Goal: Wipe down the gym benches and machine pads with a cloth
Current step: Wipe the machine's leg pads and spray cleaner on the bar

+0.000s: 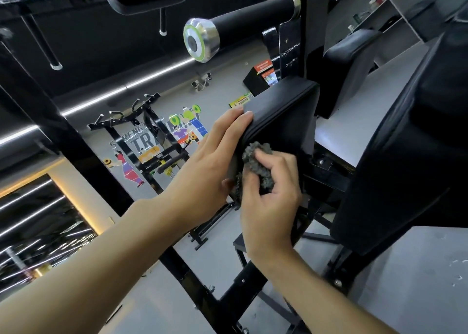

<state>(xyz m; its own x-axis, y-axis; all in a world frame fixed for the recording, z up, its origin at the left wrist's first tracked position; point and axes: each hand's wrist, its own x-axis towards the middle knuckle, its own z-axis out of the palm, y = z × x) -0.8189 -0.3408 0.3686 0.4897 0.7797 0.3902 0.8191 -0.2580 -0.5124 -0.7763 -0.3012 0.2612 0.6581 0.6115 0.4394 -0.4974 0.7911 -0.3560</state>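
Left of centre, the left hand [210, 156] steadies the small black pad [283, 113]. Its fingers [236, 118] lie over the pad's upper-left edge and the thumb seems tucked beneath, so it grips the pad. That hold should stay firm, I judge, so the pad does not swing away under pressure. At the pad's lower-left corner, mid-frame, the grey cloth [255, 154] is bunched against the vinyl. Just below it, the right hand [271, 194] has its fingers curled tight round the wad. A flatter fold would probably cover more surface than this ball. Work along the seam and edge first, then the broad face. At the right of the frame stands a larger black pad [405, 156]; whether it is clean I cannot tell.
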